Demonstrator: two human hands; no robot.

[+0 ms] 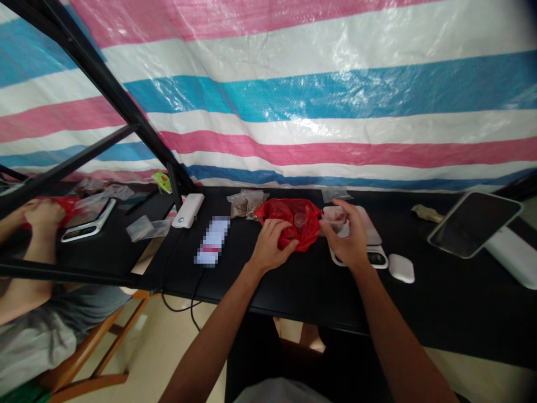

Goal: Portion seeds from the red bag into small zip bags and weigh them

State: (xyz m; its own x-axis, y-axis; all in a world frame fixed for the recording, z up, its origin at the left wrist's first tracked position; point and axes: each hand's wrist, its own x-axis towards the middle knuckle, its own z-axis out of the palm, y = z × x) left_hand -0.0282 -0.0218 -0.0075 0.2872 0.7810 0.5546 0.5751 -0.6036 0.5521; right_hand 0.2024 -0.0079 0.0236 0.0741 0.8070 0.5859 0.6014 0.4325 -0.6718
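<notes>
A red plastic bag [308, 207] lies gaping on the black table, with a small clear round cup [300, 219] inside it. My left hand [272, 242] is curled over the bag's near left edge, fingers bent on the plastic. To the right, my right hand [351, 235] grips a clear plastic cup [334, 215] between thumb and fingers. That cup is above the left part of a white digital scale [369, 226]; whether it touches the scale is hidden. I cannot make out what the cup contains.
Small clear bags with brown bits [247, 204] lie behind the red bag. A phone [213, 240] and white power bank [188, 211] are left; an earbud case [401, 268] and propped phone [474, 224] right. Beyond a black frame [96, 84], another person's hands [44, 215] work at a red bag.
</notes>
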